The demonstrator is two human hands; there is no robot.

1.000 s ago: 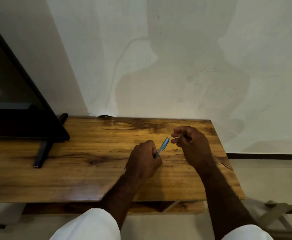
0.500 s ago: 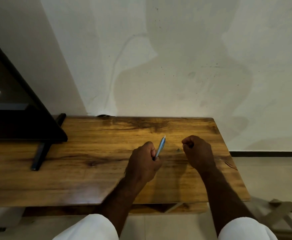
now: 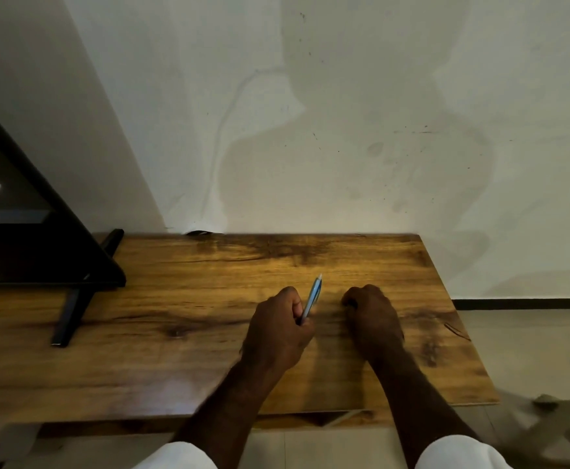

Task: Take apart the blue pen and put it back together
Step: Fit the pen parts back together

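Observation:
My left hand (image 3: pixel 278 328) is shut on the lower part of the blue pen (image 3: pixel 313 297). The pen slants up and away from me, and its pale end points toward the wall. To its right, my right hand (image 3: pixel 371 316) is curled into a fist with the knuckles down on the wooden table (image 3: pixel 175 299). Its fingers are folded under, so whatever may be inside them is hidden. A narrow gap separates the two hands.
A black screen (image 3: pixel 23 238) stands on the table's left part, with a black stand leg (image 3: pixel 70 309) reaching toward me. A stained wall lies directly behind the table. The table's right edge is close to my right hand. A pale wooden frame (image 3: pixel 554 424) sits on the floor at lower right.
My right hand has left the pen's upper end, moved right and down, and closed into a fist on the table. My left hand has tilted the pen more upright.

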